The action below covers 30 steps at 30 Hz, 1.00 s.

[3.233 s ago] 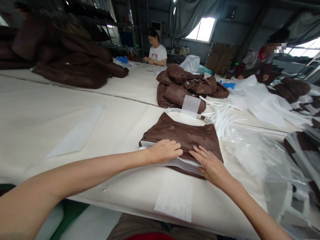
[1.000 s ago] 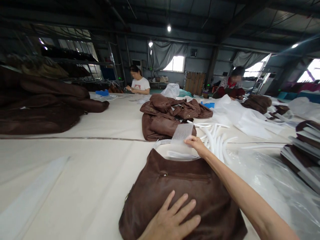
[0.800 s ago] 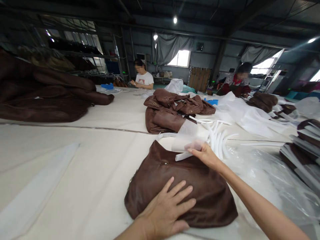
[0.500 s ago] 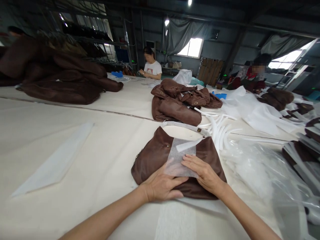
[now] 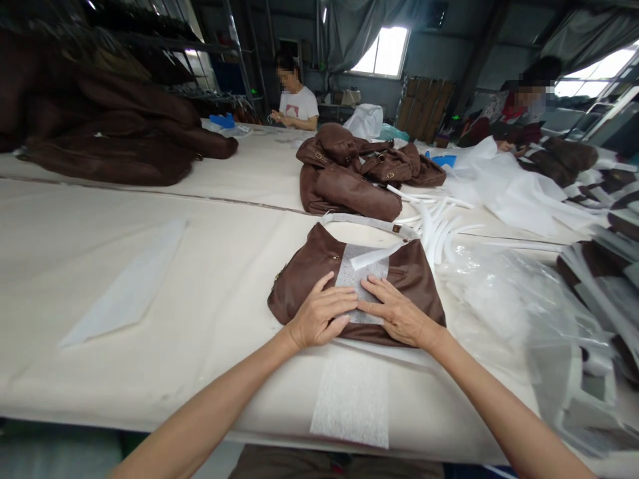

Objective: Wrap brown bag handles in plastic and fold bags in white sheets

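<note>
A brown bag (image 5: 304,273) lies flat on the pale table, its wrapped handle (image 5: 367,221) pointing away from me. Across its middle runs a translucent white sheet (image 5: 367,273), which reappears below the bag and hangs over the table's front edge. My left hand (image 5: 322,314) rests on the bag and the sheet's left side, fingers apart. Spread out too, my right hand (image 5: 399,313) lies on the sheet's right side and the bag. The fingertips of both hands nearly meet.
Brown bags are piled at the far left (image 5: 114,156) and beyond the handle (image 5: 349,186). White strips (image 5: 434,233) and clear plastic (image 5: 499,299) lie right. A folded white sheet (image 5: 130,286) is left. Two people (image 5: 298,103) sit across the table.
The view has tipped downward, showing the table's front edge. My left hand has come up onto the sheet with its thumb and fingers apart; my right fingers have spread wider.
</note>
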Each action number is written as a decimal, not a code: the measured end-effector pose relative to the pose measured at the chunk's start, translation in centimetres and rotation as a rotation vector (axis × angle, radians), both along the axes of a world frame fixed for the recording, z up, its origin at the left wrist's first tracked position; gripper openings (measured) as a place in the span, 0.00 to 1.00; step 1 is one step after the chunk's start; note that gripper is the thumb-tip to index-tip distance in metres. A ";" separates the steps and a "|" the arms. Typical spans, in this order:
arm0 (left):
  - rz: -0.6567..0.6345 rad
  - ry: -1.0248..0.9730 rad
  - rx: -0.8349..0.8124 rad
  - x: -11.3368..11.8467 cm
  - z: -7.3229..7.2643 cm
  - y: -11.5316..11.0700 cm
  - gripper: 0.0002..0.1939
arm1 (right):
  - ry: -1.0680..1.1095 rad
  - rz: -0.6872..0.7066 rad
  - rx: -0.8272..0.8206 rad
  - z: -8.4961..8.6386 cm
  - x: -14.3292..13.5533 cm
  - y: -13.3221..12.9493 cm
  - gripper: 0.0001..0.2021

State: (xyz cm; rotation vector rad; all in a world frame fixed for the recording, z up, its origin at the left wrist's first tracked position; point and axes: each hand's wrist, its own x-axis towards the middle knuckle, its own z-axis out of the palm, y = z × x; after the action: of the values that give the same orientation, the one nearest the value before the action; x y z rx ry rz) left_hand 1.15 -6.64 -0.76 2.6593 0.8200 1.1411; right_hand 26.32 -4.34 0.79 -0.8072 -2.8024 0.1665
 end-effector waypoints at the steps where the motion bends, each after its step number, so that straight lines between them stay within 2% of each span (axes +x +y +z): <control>1: -0.017 0.014 0.020 0.0 -0.1 0.0 0.16 | 0.003 -0.030 0.018 0.1 -0.1 -0.6 0.27; 4: 0.001 0.046 0.072 0.2 -0.3 0.0 0.13 | 0.097 -0.113 0.097 0.2 0.1 -4.6 0.20; 6: 0.004 0.065 0.092 0.3 -0.4 -0.1 0.11 | 0.175 -0.081 0.100 -0.1 0.7 -8.6 0.21; 9: 0.006 0.062 0.111 0.5 -0.4 -0.1 0.09 | 0.079 0.051 -0.071 -1.3 1.8 -14.1 0.31; 11: 0.011 0.054 0.119 0.6 -0.5 0.0 0.08 | -0.019 0.068 -0.175 -2.2 2.3 -16.1 0.38; 14: 0.015 0.069 0.112 0.7 -0.3 -0.1 0.08 | -0.015 0.014 -0.178 -3.4 2.3 -16.3 0.40; 20: -0.055 0.198 0.060 0.1 0.3 -0.2 0.12 | 0.135 0.006 -0.040 -4.6 0.5 -14.5 0.34; 25: -0.054 0.229 0.115 -0.2 -0.4 -0.2 0.12 | 0.365 0.008 0.016 -5.9 -1.9 -16.3 0.32; 27: -0.059 0.231 0.130 -0.2 -0.5 -0.3 0.12 | 0.397 0.006 0.029 -5.5 -2.7 -17.0 0.32; 30: -0.059 0.232 0.106 -0.2 -0.4 -0.4 0.11 | 0.417 0.012 0.059 -3.3 -3.2 -16.5 0.27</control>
State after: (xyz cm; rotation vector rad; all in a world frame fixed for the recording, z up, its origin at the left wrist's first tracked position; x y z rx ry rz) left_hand 0.98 -7.05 -1.12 2.9227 0.7269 0.8974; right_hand 23.10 -20.84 -2.53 -0.6538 -2.4086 0.2235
